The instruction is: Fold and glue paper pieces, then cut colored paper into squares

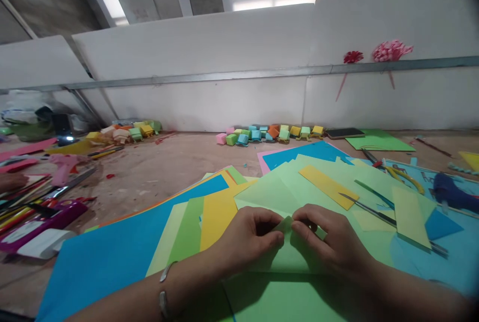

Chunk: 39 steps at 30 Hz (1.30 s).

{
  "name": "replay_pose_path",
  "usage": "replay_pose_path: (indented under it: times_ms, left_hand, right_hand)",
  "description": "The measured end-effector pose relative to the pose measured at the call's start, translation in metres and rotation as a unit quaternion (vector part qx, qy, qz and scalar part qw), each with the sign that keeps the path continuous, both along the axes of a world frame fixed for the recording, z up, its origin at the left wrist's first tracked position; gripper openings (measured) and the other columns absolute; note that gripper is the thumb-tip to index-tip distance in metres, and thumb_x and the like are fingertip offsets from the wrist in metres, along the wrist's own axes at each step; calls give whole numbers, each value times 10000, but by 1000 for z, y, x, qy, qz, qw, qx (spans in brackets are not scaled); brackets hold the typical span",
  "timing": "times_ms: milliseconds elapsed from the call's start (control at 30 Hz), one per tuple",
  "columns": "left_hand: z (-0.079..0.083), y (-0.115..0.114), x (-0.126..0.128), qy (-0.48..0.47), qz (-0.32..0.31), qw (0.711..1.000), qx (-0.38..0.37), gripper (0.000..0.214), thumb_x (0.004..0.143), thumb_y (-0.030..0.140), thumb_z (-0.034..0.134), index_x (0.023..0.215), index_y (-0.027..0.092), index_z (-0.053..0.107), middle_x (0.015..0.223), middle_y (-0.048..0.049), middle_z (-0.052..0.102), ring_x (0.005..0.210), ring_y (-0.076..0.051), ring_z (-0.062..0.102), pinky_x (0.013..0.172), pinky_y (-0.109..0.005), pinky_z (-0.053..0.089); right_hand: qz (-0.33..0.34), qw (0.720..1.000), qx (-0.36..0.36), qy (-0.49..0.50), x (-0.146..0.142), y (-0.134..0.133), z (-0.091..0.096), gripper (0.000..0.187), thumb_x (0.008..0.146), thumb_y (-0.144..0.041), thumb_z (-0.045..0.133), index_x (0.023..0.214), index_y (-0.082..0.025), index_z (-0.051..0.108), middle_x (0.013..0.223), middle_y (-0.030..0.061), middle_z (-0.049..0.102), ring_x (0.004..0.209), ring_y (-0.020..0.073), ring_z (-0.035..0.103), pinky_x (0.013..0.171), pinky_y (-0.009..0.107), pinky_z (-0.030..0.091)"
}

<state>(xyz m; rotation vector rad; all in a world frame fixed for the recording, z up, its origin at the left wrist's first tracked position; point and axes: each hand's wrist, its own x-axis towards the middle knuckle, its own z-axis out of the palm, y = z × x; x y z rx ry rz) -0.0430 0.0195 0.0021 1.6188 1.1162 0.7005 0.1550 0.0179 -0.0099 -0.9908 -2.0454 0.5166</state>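
Note:
Both hands meet near the centre over light green sheets of paper (269,302). My left hand (254,232) pinches the left side of a small folded piece of green paper (285,225) between thumb and index finger. My right hand (325,235) grips the same piece at its right side, fingers curled, and a bit of green shows between them. Most of the folded paper is hidden by the fingers. Close to the right hand lie a yellow paper strip (329,187), a pair of tweezers (368,209) and a pale green strip (410,217).
Blue (108,247) and yellow sheets (219,212) fan out at left. Small folded paper boxes (256,135) line the wall beside a phone (345,133). Pliers (404,177) and a dark blue glue gun (454,192) lie right; a pink glue gun (62,167) and another person's hand (13,182) are far left.

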Motion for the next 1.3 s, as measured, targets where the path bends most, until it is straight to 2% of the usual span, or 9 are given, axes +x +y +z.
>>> replay_pose_path:
  times_ms: [300, 633, 800, 933, 1133, 1300]
  left_hand:
    - [2, -2, 1, 7, -1, 1000, -15, 228, 679, 203, 602, 834, 128, 753, 703, -3, 650, 653, -128, 519, 593, -232, 414]
    - [1, -3, 2, 22, -11, 1000, -8, 186, 692, 213, 590, 773, 126, 734, 635, 17, 572, 620, -118, 464, 561, -225, 369]
    - [5, -4, 1, 26, -14, 1000, -6, 256, 754, 314, 591, 816, 118, 744, 674, -4, 604, 640, -128, 477, 569, -230, 374]
    - [10, -2, -2, 50, 11, 999, 10, 310, 769, 381, 589, 811, 118, 748, 668, -11, 613, 628, -133, 485, 573, -241, 375]
    - [13, 3, -5, 84, 61, 994, 22, 284, 740, 378, 596, 789, 135, 735, 691, -24, 650, 639, -148, 522, 584, -248, 391]
    - [14, 6, -6, 106, 70, 990, 55, 231, 753, 351, 581, 718, 162, 709, 719, -28, 677, 664, -157, 555, 609, -252, 404]
  right_hand:
    - [-5, 998, -60, 2, 0, -3, 1, 188, 900, -291, 503, 772, -199, 606, 686, -9, 624, 614, 125, 542, 577, 248, 434]
    - [-1, 998, -69, 7, -5, -3, 5, 174, 889, -292, 500, 776, -200, 595, 674, -7, 596, 605, 128, 521, 562, 254, 418]
    - [-32, 997, -64, 7, -1, 2, 6, 212, 915, -298, 464, 753, -203, 562, 675, -13, 581, 612, 127, 512, 570, 250, 416]
    - [-59, 996, -60, 15, 6, 13, 9, 221, 923, -334, 467, 773, -204, 564, 696, -8, 589, 635, 138, 528, 592, 256, 432]
    - [-83, 995, -37, 34, 14, 23, 11, 214, 905, -337, 479, 759, -213, 573, 691, 7, 597, 638, 154, 538, 580, 267, 435]
    - [-98, 994, -31, 37, 18, 26, 11, 220, 898, -351, 485, 752, -215, 578, 687, 9, 592, 633, 158, 535, 571, 271, 430]
